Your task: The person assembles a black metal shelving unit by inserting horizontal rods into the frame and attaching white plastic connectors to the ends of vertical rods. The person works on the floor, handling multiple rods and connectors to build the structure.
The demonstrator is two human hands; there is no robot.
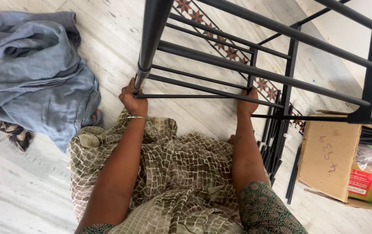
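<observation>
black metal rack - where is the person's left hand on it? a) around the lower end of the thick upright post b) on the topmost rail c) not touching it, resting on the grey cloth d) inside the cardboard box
a - the left hand wraps the bottom of the thick upright post of the black metal rack, while the right hand grips a thin rail.

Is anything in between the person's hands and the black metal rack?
No, nothing visible is in the way. The left hand already touches the black metal tube rack at its corner post, and the right hand grips a thin crossbar. The grey crumpled cloth lies off to the side on the floor.
</observation>
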